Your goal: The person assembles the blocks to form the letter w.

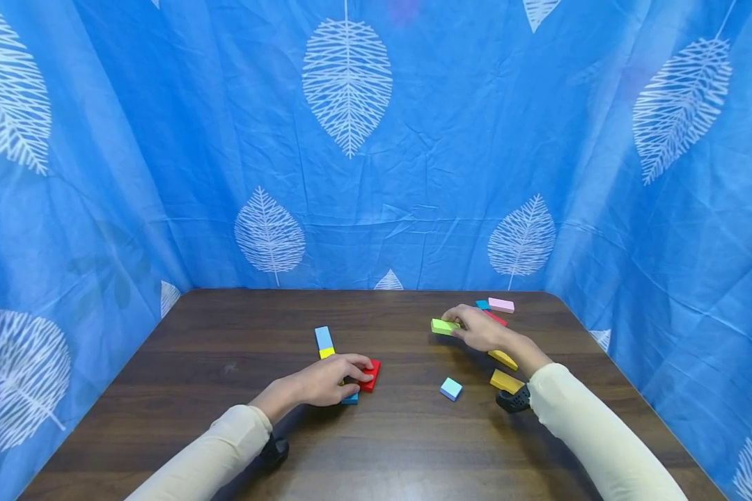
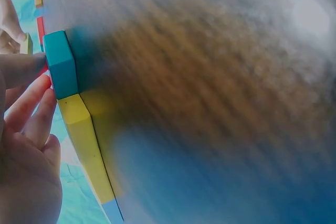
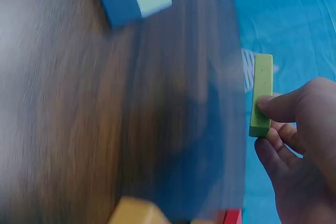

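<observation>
My right hand point(image 1: 476, 328) pinches a light green block point(image 1: 443, 327) between thumb and fingers, raised above the table; the right wrist view shows the thumb on the face of this green block point(image 3: 262, 87). My left hand point(image 1: 326, 379) rests its fairly straight fingers on a flat red block point(image 1: 373, 374). Under that hand a teal block point(image 1: 350, 399) lies beside the red one, with the left thumb close against it. The left wrist view shows the teal block point(image 2: 63, 66) end to end with a yellow block point(image 2: 84, 129), then a light blue block point(image 2: 112, 211).
A light blue block point(image 1: 450, 389) lies alone right of centre. Near my right forearm are yellow blocks point(image 1: 506, 381), a red block point(image 1: 496, 318), a pink block point(image 1: 501, 305) and a blue block point(image 1: 482, 305). Blue leaf-patterned cloth point(image 1: 376, 229) surrounds the dark wooden table point(image 1: 225, 341).
</observation>
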Action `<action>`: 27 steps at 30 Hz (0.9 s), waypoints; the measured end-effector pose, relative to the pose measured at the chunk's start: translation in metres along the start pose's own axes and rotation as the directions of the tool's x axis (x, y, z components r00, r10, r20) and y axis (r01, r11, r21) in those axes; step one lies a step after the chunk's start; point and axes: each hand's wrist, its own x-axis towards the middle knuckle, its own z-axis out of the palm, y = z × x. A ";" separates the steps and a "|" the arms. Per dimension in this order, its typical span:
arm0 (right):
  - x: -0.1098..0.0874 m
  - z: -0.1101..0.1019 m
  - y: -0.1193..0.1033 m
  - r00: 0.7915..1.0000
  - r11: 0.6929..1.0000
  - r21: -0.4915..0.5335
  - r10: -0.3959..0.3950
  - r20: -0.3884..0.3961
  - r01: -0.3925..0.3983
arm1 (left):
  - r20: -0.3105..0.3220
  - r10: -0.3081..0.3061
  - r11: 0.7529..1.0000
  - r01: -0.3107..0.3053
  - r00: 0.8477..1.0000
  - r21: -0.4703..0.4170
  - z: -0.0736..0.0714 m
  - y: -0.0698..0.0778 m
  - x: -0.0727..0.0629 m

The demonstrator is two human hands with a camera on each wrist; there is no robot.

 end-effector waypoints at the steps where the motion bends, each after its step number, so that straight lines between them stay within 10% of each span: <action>1: 0.003 0.002 -0.003 1.000 1.000 0.001 -0.008 0.009 0.008 | 0.000 0.001 1.000 -0.001 1.000 0.000 0.000 0.000 0.000; 27: 0.052 0.050 -0.054 0.977 0.988 0.001 -0.152 0.149 0.153 | -0.001 0.012 1.000 -0.012 1.000 -0.022 0.001 0.001 0.002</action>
